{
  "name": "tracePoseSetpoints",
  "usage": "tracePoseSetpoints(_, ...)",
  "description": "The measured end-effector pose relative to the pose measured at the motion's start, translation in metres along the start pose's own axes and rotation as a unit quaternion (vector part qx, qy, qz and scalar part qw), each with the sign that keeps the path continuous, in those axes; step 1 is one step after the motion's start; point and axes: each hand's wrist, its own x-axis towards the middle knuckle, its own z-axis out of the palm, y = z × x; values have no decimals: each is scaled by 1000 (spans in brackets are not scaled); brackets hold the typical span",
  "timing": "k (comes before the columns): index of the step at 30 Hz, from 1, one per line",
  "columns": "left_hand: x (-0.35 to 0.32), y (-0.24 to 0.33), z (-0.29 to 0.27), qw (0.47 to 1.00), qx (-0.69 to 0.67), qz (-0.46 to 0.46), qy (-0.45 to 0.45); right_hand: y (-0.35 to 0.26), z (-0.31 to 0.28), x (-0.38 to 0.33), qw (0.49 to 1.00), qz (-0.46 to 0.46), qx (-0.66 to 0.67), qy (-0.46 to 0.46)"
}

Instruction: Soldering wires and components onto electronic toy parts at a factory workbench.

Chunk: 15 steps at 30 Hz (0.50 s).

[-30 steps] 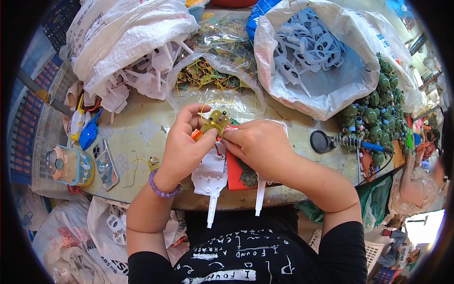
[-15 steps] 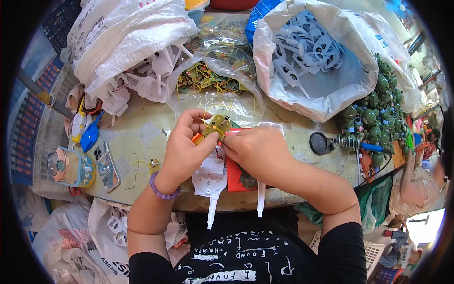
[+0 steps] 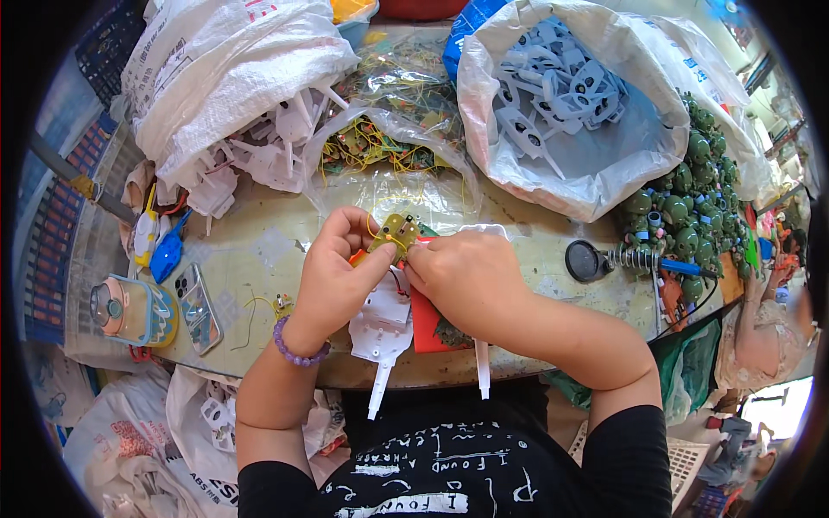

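Observation:
Above the table's near edge, my left hand (image 3: 344, 259) is closed on a small yellow-green circuit board (image 3: 395, 233), thumb on its near side. A thin yellow wire loops at the board. My right hand (image 3: 471, 272) is closed too, its fingertips pinching at the board's right edge; the exact grip there is hidden. Under my hands lies a white plastic housing (image 3: 380, 332) with a narrow handle pointing toward me. A second white plastic part (image 3: 483, 369) lies under my right hand, mostly covered. Between them is a red flat piece (image 3: 429, 325).
A clear bag of wired circuit boards (image 3: 389, 155) lies ahead, between a sack of white housings (image 3: 237, 86) and an open sack of white parts (image 3: 596, 186). Right are a soldering iron (image 3: 686, 267) in its stand and green round parts (image 3: 682, 207). Left are a phone (image 3: 199, 306) and bottle (image 3: 129, 309).
The circuit board has tilted slightly, still between both hands. The handle ends of the two white plastic parts sit a little farther apart. Both hands keep nearly the same position.

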Motion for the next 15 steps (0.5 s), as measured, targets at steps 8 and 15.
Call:
tracePoseSetpoints(8,0,8,-2,998,-56,-39,-16,0,-1,1,998,-2,33,50)
tracePoseSetpoints(15,6,4,-7,991,-120,-58,-20,-2,-5,4,996,23,65,51)
